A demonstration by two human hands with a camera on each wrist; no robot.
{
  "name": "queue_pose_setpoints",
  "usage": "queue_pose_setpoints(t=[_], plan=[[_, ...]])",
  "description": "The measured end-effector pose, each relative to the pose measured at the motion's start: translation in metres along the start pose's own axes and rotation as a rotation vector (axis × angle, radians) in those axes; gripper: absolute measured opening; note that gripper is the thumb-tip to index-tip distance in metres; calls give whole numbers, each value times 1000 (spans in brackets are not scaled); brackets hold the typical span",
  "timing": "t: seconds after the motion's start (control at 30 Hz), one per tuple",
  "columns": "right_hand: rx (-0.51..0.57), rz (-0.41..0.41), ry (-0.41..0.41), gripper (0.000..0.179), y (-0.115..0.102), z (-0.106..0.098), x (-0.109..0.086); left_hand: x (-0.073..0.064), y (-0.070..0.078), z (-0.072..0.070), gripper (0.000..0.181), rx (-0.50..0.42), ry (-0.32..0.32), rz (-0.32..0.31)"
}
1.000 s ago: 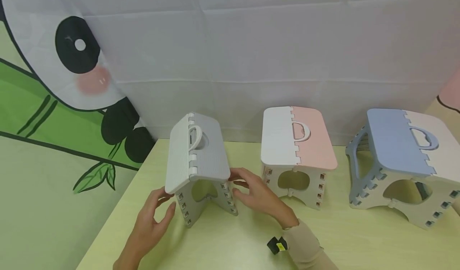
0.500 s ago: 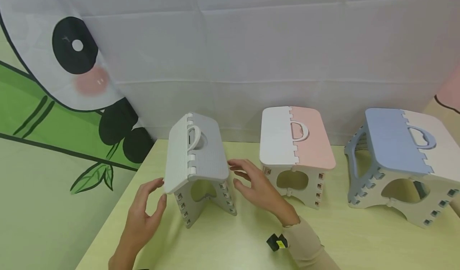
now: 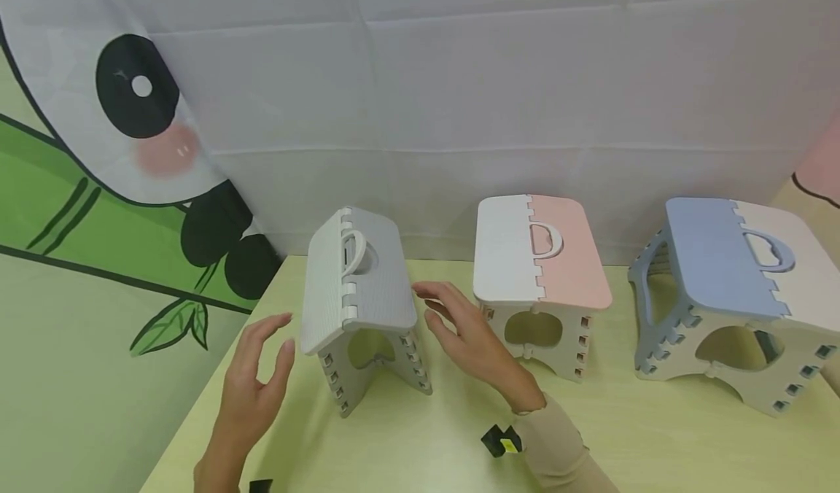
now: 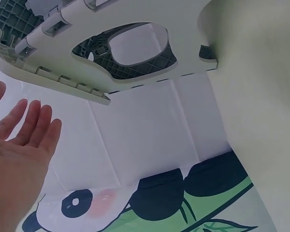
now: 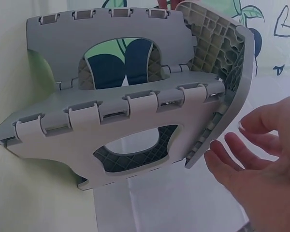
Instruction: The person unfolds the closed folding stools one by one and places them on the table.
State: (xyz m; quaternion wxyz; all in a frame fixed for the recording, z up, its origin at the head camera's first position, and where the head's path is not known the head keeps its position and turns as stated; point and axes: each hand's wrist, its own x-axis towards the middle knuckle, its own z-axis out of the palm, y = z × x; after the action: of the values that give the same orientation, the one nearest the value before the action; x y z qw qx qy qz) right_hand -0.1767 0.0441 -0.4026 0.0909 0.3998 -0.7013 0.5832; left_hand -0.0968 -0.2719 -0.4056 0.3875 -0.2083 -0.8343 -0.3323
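A grey and white folding step stool (image 3: 383, 274) stands partly folded on the table, its top peaked like a roof with a carry handle at the ridge. To its left my left hand (image 3: 252, 383) hovers apart from the edge, fingers loosely bent and holding nothing. In the left wrist view that hand (image 4: 24, 140) is below the stool's side panel (image 4: 183, 53). My right hand (image 3: 469, 336) is by the stool's right edge, also holding nothing. The right wrist view has its fingertips (image 5: 217, 154) close to the edge of the stool's top (image 5: 241, 87).
A white and pink folding stool (image 3: 508, 252) stands unfolded to the right. Farther right is a blue and white one (image 3: 715, 259), also unfolded. A small black object with a yellow label (image 3: 502, 440) is by the right sleeve. Behind the table (image 3: 387, 449) hangs a pale cloth (image 3: 459, 84).
My left hand has let go of the stool's left edge and moved away leftward. The right hand has come off the right edge and risen slightly. The grey stool stays in place.
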Motion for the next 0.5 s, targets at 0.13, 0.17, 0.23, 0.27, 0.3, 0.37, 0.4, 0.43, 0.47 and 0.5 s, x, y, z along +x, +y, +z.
queue_pose_setpoints(t=[0.13, 0.17, 0.23, 0.27, 0.3, 0.37, 0.4, 0.43, 0.47, 0.5], plan=[[-40, -7, 2, 38, -5, 1, 2, 4, 7, 0, 46, -12, -14, -22], [-57, -9, 6, 38, -7, 1, 3, 5, 8, 0, 46, -16, -15, -23], [-83, -15, 12, 37, -10, 2, 4, 8, 11, 1, 45, -23, -12, -11], [-95, -19, 13, 38, -11, 2, 5, 9, 12, 2, 44, -29, -11, -6], [-103, -24, 15, 38, -12, 3, 5, 10, 12, 3, 43, -37, -6, 5], [-111, -31, 16, 38, -15, 4, 7, 13, 14, 5, 41, -48, -1, 18], [-107, -36, 14, 39, -16, 5, 7, 14, 15, 7, 40, -55, 5, 31], [-103, -40, 11, 39, -16, 5, 8, 15, 17, 8, 40, -59, 6, 34], [-98, -43, 7, 40, -17, 6, 9, 17, 21, 8, 39, -66, 7, 38], [-91, -46, 3, 41, -17, 7, 9, 19, 24, 9, 39, -68, 8, 42]])
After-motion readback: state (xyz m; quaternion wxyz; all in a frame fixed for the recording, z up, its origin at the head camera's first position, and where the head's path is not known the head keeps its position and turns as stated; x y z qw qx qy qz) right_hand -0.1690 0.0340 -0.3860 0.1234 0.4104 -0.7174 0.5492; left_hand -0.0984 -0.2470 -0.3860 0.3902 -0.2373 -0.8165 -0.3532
